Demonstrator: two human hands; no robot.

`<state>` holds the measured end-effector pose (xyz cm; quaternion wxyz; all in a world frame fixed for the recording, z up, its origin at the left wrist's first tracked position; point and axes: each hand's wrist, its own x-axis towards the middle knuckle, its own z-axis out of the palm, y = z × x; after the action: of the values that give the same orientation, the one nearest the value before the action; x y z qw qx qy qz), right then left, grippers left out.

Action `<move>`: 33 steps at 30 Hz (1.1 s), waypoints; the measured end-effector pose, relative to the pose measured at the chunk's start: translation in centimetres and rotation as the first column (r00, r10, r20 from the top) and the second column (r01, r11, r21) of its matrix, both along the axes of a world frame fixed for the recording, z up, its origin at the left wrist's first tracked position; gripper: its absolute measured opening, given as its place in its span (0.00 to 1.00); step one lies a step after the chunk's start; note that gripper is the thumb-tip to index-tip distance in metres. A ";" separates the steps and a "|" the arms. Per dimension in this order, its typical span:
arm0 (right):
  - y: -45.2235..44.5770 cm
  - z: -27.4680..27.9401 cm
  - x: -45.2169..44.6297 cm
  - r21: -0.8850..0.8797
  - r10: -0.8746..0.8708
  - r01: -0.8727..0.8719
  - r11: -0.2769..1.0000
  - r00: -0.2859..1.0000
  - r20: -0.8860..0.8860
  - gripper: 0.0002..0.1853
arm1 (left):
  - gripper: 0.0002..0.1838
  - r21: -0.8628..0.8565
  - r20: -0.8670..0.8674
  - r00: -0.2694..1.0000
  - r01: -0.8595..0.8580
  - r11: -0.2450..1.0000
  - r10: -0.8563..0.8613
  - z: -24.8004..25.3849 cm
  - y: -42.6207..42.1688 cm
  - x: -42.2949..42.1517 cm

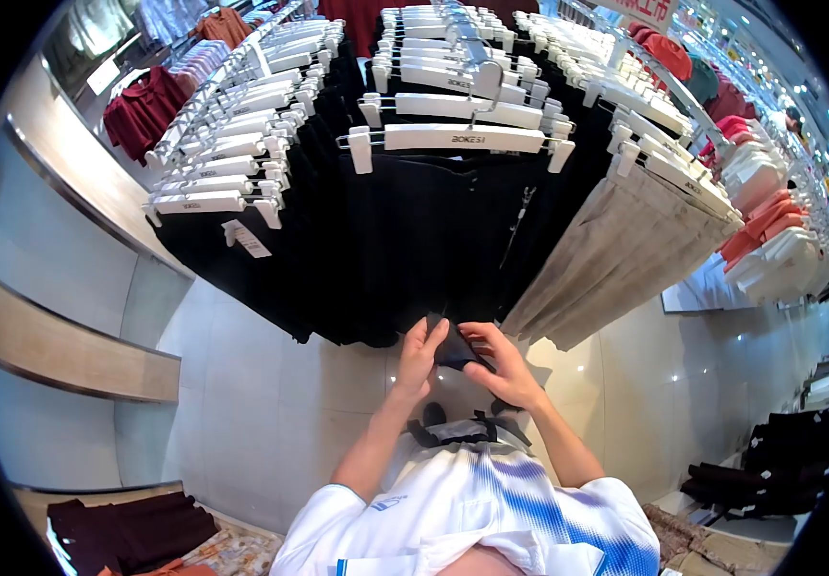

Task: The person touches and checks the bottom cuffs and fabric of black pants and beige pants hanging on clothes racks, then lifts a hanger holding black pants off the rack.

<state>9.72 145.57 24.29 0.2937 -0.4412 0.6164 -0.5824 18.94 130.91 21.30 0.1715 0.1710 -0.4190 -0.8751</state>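
Shop floor (318,394) shines. Left hand (421,353) and right hand (507,370) both pinch dark cloth (451,352); from them, black garment (433,226) hangs at twelve o'clock, pale garment (621,250) at two.

Clothing shop. Black garments (424,230) hang in rows on branded white hangers (462,139), one with a paper tag (247,239). Red-lettered sign (647,10) at back.
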 end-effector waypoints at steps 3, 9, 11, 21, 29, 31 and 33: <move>-0.2 1.2 0.9 0.010 -0.152 0.159 0.987 0.960 -0.235 0.25 | 0.05 -0.006 0.006 0.998 -0.059 0.998 0.059 0.3 0.7 -0.3; -0.2 -0.5 0.7 -0.087 -0.277 0.264 0.961 0.892 -0.358 0.07 | 0.06 0.005 0.007 0.998 -0.066 0.998 0.066 0.3 0.6 0.1; -0.3 -0.1 0.7 -0.038 -0.320 0.323 0.946 0.907 -0.274 0.05 | 0.06 0.026 0.002 1.000 -0.024 0.999 0.024 0.7 0.8 0.3; -1.5 -1.2 -0.9 0.023 -0.390 0.390 0.920 0.921 -0.022 0.08 | 0.04 -0.395 -0.005 0.995 -0.097 0.913 0.104 0.7 0.6 0.5; -2.1 0.4 -3.6 0.035 -0.048 0.034 0.999 0.826 0.561 0.12 | 0.09 0.001 -0.026 0.998 -0.064 0.998 0.064 2.2 -3.0 0.0; -2.0 1.3 -4.0 0.048 -0.054 0.032 0.998 0.807 0.588 0.12 | 0.09 0.036 -0.044 0.999 -0.016 0.999 0.018 2.6 -4.0 0.4; -1.8 1.5 -4.5 0.069 -0.075 0.039 0.997 0.755 0.651 0.12 | 0.10 0.069 -0.054 0.998 0.028 0.997 -0.025 3.1 -4.4 0.7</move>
<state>5.20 143.75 25.74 0.4833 -0.1839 0.5032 -0.6924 19.68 126.51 24.44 0.1649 0.1478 -0.3858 -0.8956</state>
